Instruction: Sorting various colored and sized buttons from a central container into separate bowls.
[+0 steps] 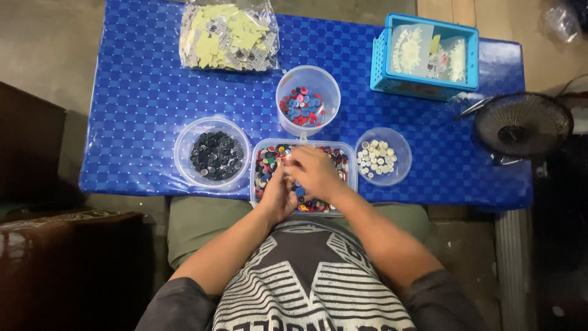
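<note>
Both hands (301, 179) low over button tray (350, 153)

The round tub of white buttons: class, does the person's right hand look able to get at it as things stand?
Probably yes. The tub of white buttons sits open-topped just beside the right hand, which is over the tray of mixed buttons; nothing lies between them.

3 round tubs (308, 101) ring the tray (262, 160); beyond lies open cloth (141, 92).

Both hands (303, 181) in tray of mixed buttons (267, 160), three sorted bowls around
</note>
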